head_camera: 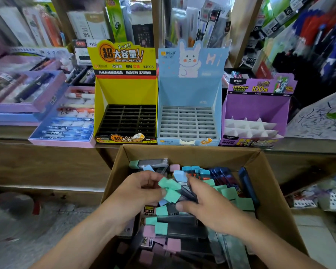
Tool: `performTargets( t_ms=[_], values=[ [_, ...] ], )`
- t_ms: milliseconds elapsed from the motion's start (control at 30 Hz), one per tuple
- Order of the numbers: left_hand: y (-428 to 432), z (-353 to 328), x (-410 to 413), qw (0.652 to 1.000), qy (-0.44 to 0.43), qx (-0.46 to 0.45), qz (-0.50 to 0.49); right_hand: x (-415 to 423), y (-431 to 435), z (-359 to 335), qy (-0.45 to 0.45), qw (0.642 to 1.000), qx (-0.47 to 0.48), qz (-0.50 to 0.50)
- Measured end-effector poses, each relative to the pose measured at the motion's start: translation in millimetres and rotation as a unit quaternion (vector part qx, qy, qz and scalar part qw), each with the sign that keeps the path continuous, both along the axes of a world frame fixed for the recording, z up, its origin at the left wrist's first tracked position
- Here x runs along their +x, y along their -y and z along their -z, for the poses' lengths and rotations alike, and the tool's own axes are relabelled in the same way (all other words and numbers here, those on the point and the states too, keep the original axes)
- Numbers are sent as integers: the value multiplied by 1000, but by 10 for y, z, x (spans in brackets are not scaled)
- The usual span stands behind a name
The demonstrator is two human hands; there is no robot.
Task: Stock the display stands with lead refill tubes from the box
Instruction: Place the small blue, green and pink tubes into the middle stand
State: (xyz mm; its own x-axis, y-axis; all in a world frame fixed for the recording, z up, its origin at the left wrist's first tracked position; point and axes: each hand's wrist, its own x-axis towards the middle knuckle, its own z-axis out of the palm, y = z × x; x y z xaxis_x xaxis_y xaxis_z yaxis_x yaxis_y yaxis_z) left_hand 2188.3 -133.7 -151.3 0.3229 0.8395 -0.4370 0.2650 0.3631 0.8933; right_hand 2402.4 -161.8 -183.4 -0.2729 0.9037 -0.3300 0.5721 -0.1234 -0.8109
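Note:
A brown cardboard box (268, 179) in front of me is full of lead refill tubes (179, 230) with green, pink and blue caps. Both hands are inside it. My left hand (138, 191) pinches the green caps of a few tubes (170, 189). My right hand (206, 200) grips the dark bodies of the same bunch from the other side. On the counter behind stand three display stands with bare slots: a yellow one (125, 94), a light blue one (189, 94) with a rabbit, and a purple one (256, 105).
Trays of pens (66, 123) lie on the counter left of the yellow stand. Hanging stationery packs fill the shelves behind. A scribbled paper pad (320, 117) sits right of the purple stand. The wooden counter edge (47, 144) runs just beyond the box.

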Motion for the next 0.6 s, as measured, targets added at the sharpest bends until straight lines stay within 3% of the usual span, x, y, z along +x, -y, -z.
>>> performTargets(
  t_ms=[167, 333, 467, 600],
  values=[
    [-10, -99, 175, 993, 84, -27, -78, -48, -38, -152, -211, 972, -35, 101],
    [46, -192, 352, 979, 169, -105, -51, -39, -108, -279, -373, 905, -103, 178],
    [128, -125, 440, 969, 205, -135, -29, -44, -165, -320, -405, 883, -127, 199],
    [135, 27, 476, 970, 212, -117, 4, -87, -179, -255, -351, 911, -97, 193]
  ],
)
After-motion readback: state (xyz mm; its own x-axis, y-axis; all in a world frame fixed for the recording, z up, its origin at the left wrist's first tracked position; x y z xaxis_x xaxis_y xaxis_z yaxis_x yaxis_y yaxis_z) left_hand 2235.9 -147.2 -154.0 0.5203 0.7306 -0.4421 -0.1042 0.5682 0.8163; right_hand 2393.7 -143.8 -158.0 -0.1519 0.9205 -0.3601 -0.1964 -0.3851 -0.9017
